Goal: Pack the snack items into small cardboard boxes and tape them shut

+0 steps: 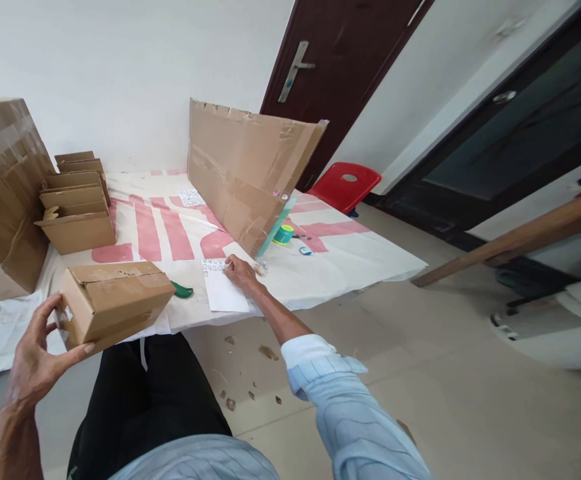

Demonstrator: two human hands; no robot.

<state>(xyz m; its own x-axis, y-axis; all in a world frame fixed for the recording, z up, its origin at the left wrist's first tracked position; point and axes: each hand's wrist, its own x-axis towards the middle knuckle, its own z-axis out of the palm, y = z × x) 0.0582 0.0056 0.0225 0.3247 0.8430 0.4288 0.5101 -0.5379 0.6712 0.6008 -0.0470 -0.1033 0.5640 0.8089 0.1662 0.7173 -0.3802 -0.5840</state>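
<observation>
Table, draped in white cloth with red markings. On it: one large carton, left edge of frame; open cardboard boxes, grouped, upper left; one cardboard panel, upright, centre; one patterned card, left of panel; one marked paper sheet, centre; one green-handled tool, left of sheet; one green-and-yellow roll, right of panel. Floor: brown scraps, lower centre.
</observation>
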